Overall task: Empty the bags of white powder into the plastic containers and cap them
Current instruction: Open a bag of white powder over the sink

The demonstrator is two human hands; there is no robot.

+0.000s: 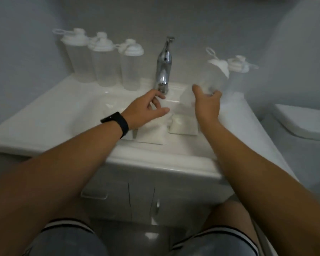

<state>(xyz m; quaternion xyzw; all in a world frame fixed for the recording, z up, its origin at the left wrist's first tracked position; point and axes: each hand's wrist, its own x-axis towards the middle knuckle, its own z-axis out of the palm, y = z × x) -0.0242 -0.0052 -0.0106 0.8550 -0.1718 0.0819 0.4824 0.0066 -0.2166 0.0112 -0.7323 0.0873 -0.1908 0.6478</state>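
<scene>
Several small bags of white powder [151,133] lie in the white sink basin. My left hand [146,109] reaches over them below the tap, fingers loosely spread; whether it touches a bag is unclear. My right hand [207,102] grips the bottom of a clear plastic container [213,78] with a white cap, tilted to the right above the basin's back right. Three capped clear containers [103,65] stand in a row on the counter at the back left. One more capped container [236,74] stands at the back right. The picture is blurred.
A chrome tap [163,69] rises at the back middle of the sink [155,159]. A grey cabinet [142,196] sits under the sink. A white toilet [303,121] is at the right. Walls close in behind and on the left.
</scene>
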